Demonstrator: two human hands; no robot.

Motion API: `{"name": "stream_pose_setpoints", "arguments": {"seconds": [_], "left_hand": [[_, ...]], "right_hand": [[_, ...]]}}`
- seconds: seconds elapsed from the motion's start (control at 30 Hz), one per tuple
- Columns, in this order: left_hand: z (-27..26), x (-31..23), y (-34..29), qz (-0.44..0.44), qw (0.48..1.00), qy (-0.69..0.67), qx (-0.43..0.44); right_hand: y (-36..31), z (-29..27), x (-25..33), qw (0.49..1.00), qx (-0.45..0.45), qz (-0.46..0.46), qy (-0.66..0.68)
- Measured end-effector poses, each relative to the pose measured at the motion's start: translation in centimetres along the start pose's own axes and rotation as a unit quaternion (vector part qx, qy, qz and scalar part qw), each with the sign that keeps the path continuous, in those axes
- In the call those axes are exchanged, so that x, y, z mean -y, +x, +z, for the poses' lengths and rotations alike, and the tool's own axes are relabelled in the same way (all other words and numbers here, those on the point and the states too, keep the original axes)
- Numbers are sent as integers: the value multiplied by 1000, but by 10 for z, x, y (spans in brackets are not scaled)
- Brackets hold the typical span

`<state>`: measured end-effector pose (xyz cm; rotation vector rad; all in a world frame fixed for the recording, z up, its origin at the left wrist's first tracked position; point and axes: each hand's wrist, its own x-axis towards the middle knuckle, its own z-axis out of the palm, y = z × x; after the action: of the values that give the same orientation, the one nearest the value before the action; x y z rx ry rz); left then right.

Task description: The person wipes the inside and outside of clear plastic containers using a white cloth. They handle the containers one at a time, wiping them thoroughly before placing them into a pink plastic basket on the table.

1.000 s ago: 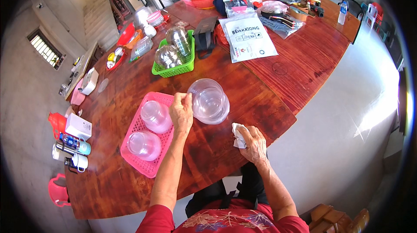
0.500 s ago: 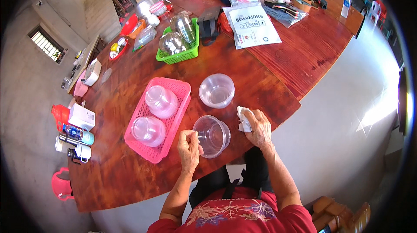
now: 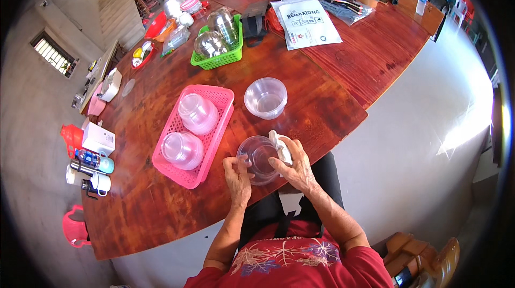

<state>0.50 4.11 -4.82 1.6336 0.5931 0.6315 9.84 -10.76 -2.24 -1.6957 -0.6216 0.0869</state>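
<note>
A clear plastic bowl (image 3: 259, 151) is tilted at the table's near edge. My left hand (image 3: 237, 176) pinches its left rim between thumb and fingers. With a crumpled white cloth or tissue (image 3: 280, 147) in its grip, my right hand (image 3: 294, 167) presses against the bowl's right rim. A second clear plastic bowl (image 3: 266, 98) stands upright just beyond. To the left, a pink perforated basket (image 3: 191, 182) carries two stacks of upside-down clear bowls (image 3: 183, 150).
Farther off, a green basket (image 3: 217, 63) holds shiny rounded metal-looking items. A white printed bag (image 3: 307, 24) lies on the far right part of the wooden table (image 3: 161, 223). Cups and bottles (image 3: 96, 164) stand along the left edge, beside a white box (image 3: 98, 139).
My right hand has moved left with the white cloth, from the bare tabletop onto the bowl's rim. The left hand keeps its hold on the bowl. The whole view has shifted slightly.
</note>
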Motion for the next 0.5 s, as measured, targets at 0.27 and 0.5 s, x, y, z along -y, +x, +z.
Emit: {"name": "stream_pose_setpoints", "arguments": {"seconds": [0.27,0.5], "left_hand": [[16,-30,-18,-203,884,-411,93],[17,-27,-17,-272,805,-491,194]], "right_hand": [[-14,-5,22,996,-53,-37,64],[-23,-25,37,978,-16,-204,-49]]}}
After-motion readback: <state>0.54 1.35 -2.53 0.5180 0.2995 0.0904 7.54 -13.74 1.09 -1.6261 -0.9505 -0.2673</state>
